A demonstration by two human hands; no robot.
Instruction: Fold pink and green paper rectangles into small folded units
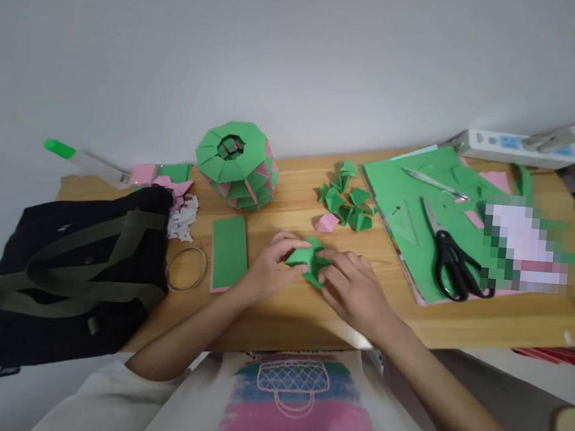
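Between both hands, above the wooden table (280, 314), is a folded green paper piece (308, 258). My left hand (274, 267) pinches its left side between thumb and fingers. At its right side, my right hand (354, 284) has its fingers closed on the same paper. Just left of my left hand lies a stack of green and pink paper rectangles (229, 254). Beyond the hands sit several folded green pieces (351, 204) in a loose pile, with a pink folded piece (327, 222) at its near edge.
A round green and pink paper model (241, 165) stands near the wall. To the left are a black bag (78, 272), a ring-shaped band (186, 269) and a glue tube (87, 160). Black-handled scissors (451, 255) lie on green sheets (399, 184) at right, near a power strip (516, 148).
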